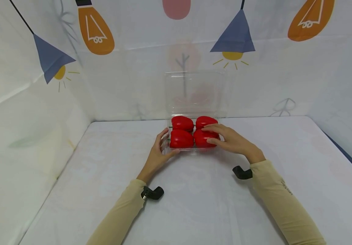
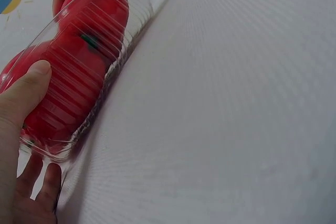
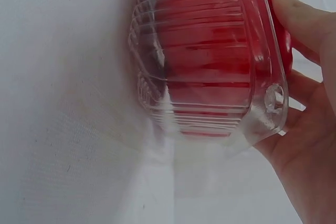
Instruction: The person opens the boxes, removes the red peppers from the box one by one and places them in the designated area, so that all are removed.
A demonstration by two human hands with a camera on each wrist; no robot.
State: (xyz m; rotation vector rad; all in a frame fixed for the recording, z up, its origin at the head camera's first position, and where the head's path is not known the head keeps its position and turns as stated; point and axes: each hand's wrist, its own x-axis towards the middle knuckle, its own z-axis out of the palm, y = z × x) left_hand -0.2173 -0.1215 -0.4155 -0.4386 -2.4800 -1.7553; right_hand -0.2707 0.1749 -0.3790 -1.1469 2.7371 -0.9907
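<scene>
Several red bell peppers (image 1: 182, 139) lie in two rows in a clear plastic clamshell container (image 1: 183, 149), whose lid (image 1: 194, 92) stands raised at the back. My left hand (image 1: 158, 149) holds the container's front left corner, thumb along the front and fingers at the left side. In the left wrist view, the thumb (image 2: 32, 85) overlaps the ribbed wall. My right hand (image 1: 229, 139) grips the front right pepper (image 1: 202, 139), thumb at its near side and fingers over its top. In the right wrist view, this pepper (image 3: 281, 40) rises above the container's rim.
A white cloth covers the table (image 1: 194, 197). Behind it hangs a white curtain (image 1: 127, 85) printed with lamps and bulbs, close to the raised lid. Black wrist-camera mounts (image 1: 153, 193) stick out from both sleeves.
</scene>
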